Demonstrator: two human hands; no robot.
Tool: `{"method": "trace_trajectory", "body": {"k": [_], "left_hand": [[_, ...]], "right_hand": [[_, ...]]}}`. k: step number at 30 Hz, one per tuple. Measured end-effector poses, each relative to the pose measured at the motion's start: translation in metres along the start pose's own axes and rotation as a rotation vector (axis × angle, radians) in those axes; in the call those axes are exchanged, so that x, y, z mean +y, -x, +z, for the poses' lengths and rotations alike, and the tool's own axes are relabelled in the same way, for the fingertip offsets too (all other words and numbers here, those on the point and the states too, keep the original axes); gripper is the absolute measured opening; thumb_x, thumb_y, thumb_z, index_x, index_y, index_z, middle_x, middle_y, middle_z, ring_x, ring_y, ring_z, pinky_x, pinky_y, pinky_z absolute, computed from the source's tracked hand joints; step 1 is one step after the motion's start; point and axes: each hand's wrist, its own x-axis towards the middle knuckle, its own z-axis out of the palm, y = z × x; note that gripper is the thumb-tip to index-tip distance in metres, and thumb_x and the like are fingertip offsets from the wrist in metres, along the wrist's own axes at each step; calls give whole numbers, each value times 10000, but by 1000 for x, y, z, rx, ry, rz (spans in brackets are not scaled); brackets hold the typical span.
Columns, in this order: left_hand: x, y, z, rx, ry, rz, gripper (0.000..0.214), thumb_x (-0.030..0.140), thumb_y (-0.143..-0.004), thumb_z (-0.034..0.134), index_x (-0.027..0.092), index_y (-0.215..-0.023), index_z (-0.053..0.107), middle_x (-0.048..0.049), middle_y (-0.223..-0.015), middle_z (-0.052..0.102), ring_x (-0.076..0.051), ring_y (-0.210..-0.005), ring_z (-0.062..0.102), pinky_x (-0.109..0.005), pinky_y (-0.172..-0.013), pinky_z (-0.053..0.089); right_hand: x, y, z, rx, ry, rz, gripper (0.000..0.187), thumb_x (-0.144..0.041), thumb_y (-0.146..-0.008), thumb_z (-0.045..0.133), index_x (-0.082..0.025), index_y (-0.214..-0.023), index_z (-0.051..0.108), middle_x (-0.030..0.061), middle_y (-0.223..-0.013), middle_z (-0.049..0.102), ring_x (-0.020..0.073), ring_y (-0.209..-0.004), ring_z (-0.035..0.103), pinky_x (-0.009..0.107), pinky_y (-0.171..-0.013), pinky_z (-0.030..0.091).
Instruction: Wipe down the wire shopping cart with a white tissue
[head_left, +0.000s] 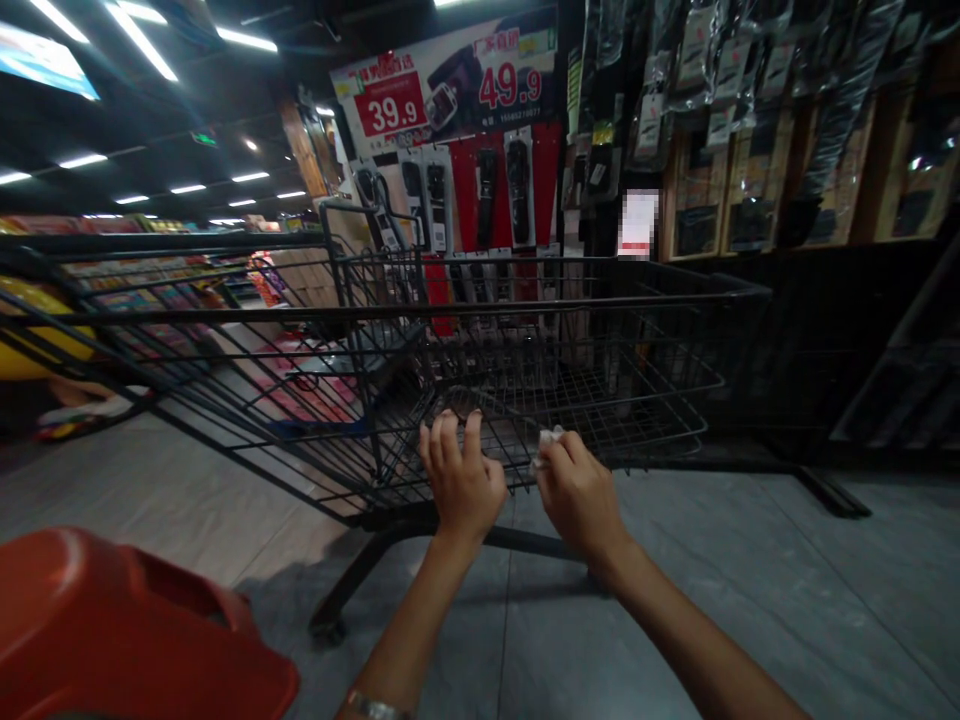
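A dark wire shopping cart (480, 312) stands side-on right in front of me. My left hand (465, 475) is curled round the wires low on the cart's near side, its fingertips hooked over them. Just to its right, my right hand (577, 490) pinches a crumpled white cloth or tissue (549, 440) against the same lower wires. Part of the white piece is hidden inside my fingers. The cart's basket shows only its wire mesh floor.
An orange-red plastic stool (112, 620) is close by at lower left. Behind the cart, packaged belts (486, 195) hang under a price sign (450, 80). Wooden display cases (697, 200) are on the right. A black stand foot (832, 492) rests on the grey tiled floor (720, 580).
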Motion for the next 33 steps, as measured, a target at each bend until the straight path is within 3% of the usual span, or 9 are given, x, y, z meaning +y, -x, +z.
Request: {"method": "trace_trajectory", "body": {"k": [5, 8, 11, 17, 23, 33], "left_hand": [[0, 2, 4, 22, -2, -8, 486, 149, -746, 454, 118, -1229, 488, -185, -1229, 481, -315, -1249, 404, -584, -1087, 293], [-1, 3, 5, 13, -11, 9, 529, 155, -729, 485, 117, -1255, 454, -188, -1228, 476, -319, -1253, 400, -584, -1086, 293], [-3, 3, 5, 29, 0, 22, 585, 168, -724, 507, 113, -1298, 407, -189, -1223, 484, -317, -1244, 412, -580, -1081, 304], [-4, 1, 6, 55, -17, 21, 449, 190, -772, 492, 103, -1212, 492, -192, -1193, 501, -315, -1217, 434, -555, -1078, 321], [-2, 1, 4, 50, 5, 5, 436, 213, -788, 463, 125, -1214, 493, -179, -1213, 503, -301, -1241, 422, -560, -1101, 280], [-1, 2, -1, -29, 14, -12, 511, 140, -734, 464, 132, -1244, 498, -178, -1247, 495, -311, -1263, 406, -569, -1108, 266]], "right_hand": [[-28, -60, -24, 161, -202, -118, 224, -160, -919, 392, -168, -814, 590, 58, -824, 551, 149, -740, 524, 234, -643, 436], [-39, -94, -18, 204, -201, -152, 250, -141, -920, 361, -168, -843, 598, 73, -879, 552, 158, -776, 509, 244, -652, 426], [-44, -108, -6, 170, -122, -132, 216, -131, -903, 392, -165, -865, 602, 80, -897, 548, 168, -779, 493, 253, -634, 402], [-39, -84, 4, -4, 0, -87, 167, -154, -887, 468, -168, -767, 583, 68, -816, 542, 154, -718, 483, 238, -587, 366], [-35, -64, 1, -122, 30, -46, 140, -136, -888, 461, -160, -848, 593, 78, -850, 560, 148, -716, 520, 226, -573, 379], [-25, -39, 4, -122, 81, 12, 172, -130, -904, 431, -163, -831, 584, 63, -809, 551, 136, -644, 540, 226, -533, 371]]}}
